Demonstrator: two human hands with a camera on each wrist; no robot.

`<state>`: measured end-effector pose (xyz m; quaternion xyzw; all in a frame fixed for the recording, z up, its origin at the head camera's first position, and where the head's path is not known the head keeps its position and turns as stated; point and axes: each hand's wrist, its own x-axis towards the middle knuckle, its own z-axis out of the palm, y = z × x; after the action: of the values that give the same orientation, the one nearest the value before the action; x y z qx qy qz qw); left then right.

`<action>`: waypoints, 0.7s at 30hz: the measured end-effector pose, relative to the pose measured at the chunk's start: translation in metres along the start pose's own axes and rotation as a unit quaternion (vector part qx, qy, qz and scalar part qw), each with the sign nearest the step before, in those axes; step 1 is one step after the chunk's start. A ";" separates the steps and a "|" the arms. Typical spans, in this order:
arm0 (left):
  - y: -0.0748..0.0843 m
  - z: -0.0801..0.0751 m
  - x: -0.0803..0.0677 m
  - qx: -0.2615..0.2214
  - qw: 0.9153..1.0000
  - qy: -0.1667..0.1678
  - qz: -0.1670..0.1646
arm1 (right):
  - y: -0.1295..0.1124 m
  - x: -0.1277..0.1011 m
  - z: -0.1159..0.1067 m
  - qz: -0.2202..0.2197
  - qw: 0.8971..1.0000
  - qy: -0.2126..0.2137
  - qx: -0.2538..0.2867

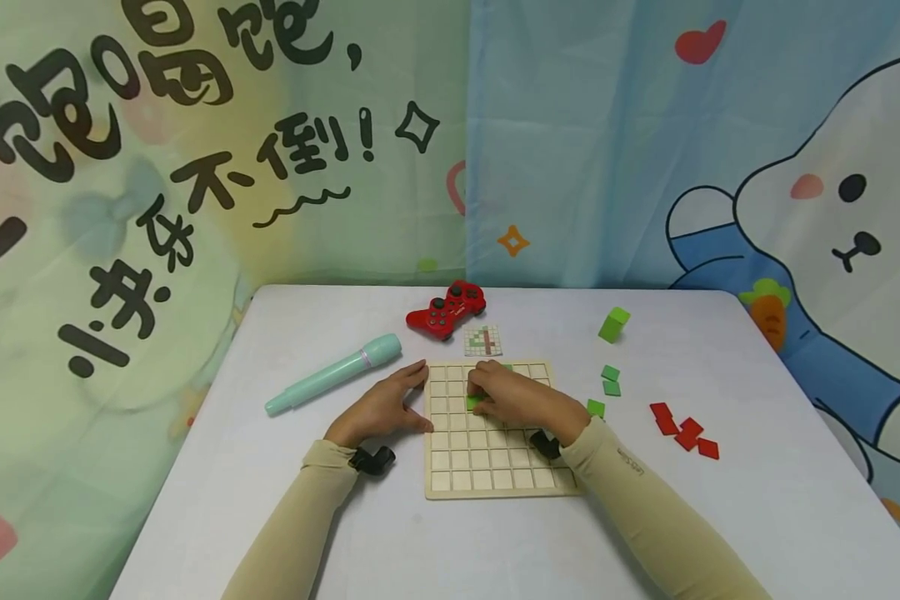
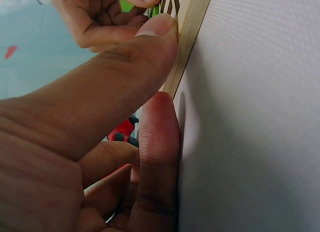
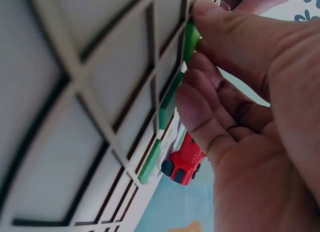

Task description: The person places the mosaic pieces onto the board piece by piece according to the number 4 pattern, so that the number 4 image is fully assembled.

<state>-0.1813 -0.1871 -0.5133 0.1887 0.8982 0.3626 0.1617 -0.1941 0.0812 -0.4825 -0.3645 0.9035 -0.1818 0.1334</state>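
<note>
A wooden grid board (image 1: 461, 460) lies on the white table between both hands. Along its left edge rests my left hand (image 1: 385, 408), thumb and fingers spread, with the thumb and a fingertip against the rim in the left wrist view. My right hand (image 1: 512, 395) is over the upper part of the grid. Its thumb and fingers pinch a small green square tile (image 3: 191, 39), at the grid's surface. Further green tiles, including one close by (image 3: 170, 99) and one farther along (image 3: 149, 162), sit in cells. The right hand and forearm hide part of the board.
Behind the board lie a small patterned grid card (image 1: 483, 341) and a red game controller (image 1: 447, 309). A mint-green tube (image 1: 333, 375) is at left. To the right are loose green tiles (image 1: 611, 380), a green stack (image 1: 613, 325) and several red tiles (image 1: 687, 433).
</note>
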 end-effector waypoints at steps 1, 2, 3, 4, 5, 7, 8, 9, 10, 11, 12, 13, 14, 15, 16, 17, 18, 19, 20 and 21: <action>0.000 0.000 0.000 -0.001 1.000 0.001 0.000 | 0.000 -0.001 0.001 -0.002 1.000 0.003 0.002; 0.000 0.001 0.000 -0.002 1.000 0.001 -0.001 | 0.000 -0.003 0.001 -0.002 1.000 0.006 0.005; 0.000 0.001 0.000 -0.004 1.000 0.001 0.000 | 0.001 -0.004 0.002 -0.002 1.000 0.010 0.008; 0.001 0.001 0.000 -0.004 1.000 0.000 0.000 | 0.002 -0.006 0.002 -0.001 1.000 0.015 0.012; 0.001 0.002 0.000 -0.005 1.000 0.000 0.000 | 0.003 -0.009 0.001 0.000 1.000 0.021 0.018; 0.002 0.002 0.000 -0.005 1.000 -0.001 0.003 | 0.006 -0.015 -0.002 0.004 0.999 0.040 0.035; 0.002 0.002 0.000 -0.006 1.000 -0.002 0.003 | 0.008 -0.019 -0.005 0.007 0.998 0.053 0.044; 0.003 0.002 0.000 -0.006 1.000 -0.002 0.003 | 0.011 -0.024 -0.009 0.007 0.996 0.068 0.052; 0.003 0.002 0.000 -0.007 1.000 -0.002 0.002 | 0.014 -0.030 -0.013 0.006 0.995 0.084 0.061; 0.003 0.002 0.000 -0.007 1.000 -0.003 0.000 | 0.017 -0.035 -0.017 0.007 0.993 0.101 0.067; 0.003 0.002 0.000 -0.007 1.000 -0.003 -0.002 | 0.021 -0.041 -0.021 0.007 0.990 0.119 0.070; 0.003 0.002 0.000 -0.007 1.000 -0.002 -0.003 | 0.024 -0.047 -0.025 0.007 0.988 0.137 0.074; 0.003 0.002 0.000 -0.005 1.000 -0.001 -0.004 | 0.028 -0.053 -0.028 0.011 0.985 0.155 0.077; 0.003 0.002 0.000 -0.003 1.000 -0.001 -0.005 | 0.032 -0.058 -0.031 0.014 0.982 0.173 0.080; 0.002 0.002 0.000 -0.001 1.000 -0.001 -0.006 | 0.036 -0.064 -0.033 0.022 0.978 0.191 0.083; 0.002 0.002 0.000 0.001 1.000 -0.001 -0.006 | 0.040 -0.069 -0.034 0.033 0.974 0.209 0.086; 0.002 0.002 0.000 0.003 1.000 0.000 -0.003 | 0.044 -0.073 -0.035 0.044 0.969 0.226 0.093; 0.002 0.002 0.000 0.003 1.000 -0.001 -0.004 | 0.048 -0.078 -0.035 0.057 0.963 0.244 0.099; 0.002 0.002 0.000 0.004 1.000 -0.001 -0.004 | 0.052 -0.082 -0.034 0.072 0.957 0.261 0.105; 0.002 0.001 0.000 0.004 1.000 -0.003 -0.005 | 0.055 -0.086 -0.032 0.088 0.951 0.277 0.110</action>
<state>-0.1798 -0.1850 -0.5126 0.1856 0.9000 0.3580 0.1653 -0.1799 0.1859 -0.4676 -0.2019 0.9079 -0.3612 -0.0672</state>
